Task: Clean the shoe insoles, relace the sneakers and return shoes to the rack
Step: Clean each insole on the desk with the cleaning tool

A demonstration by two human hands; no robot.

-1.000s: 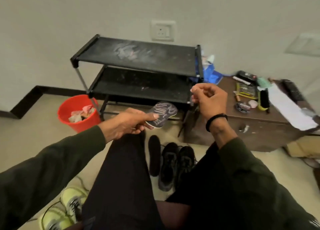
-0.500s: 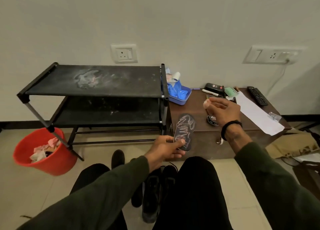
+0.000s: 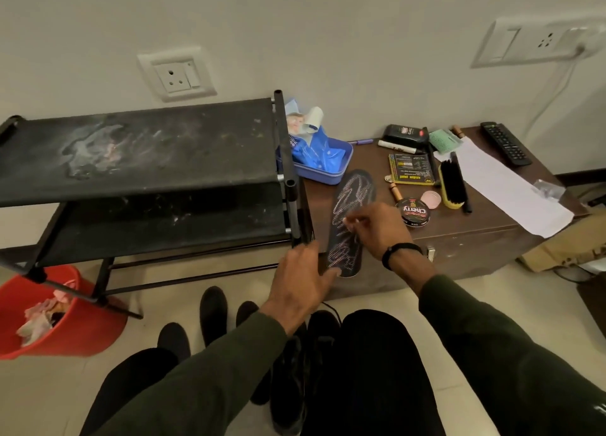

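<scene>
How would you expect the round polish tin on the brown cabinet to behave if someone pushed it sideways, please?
The polish tin lies flat on its wide face near the cabinet front edge, so it would probably slide, not roll or tip. It looks low and squat, likely stable. Its smooth lid may be slippery to pinch.

A red bucket [image 3: 70, 334] sits left; a remote [image 3: 505, 143] lies on the cabinet [image 3: 465, 239].

We see the rack [image 3: 141, 153] left of the counter [image 3: 459, 229], touching its left edge. A tray [image 3: 323, 170] sits at the counter's back-left corner, a remote [image 3: 505, 144] at its back-right corner. A bucket [image 3: 49, 317] stands on the floor under the rack's left end.
</scene>
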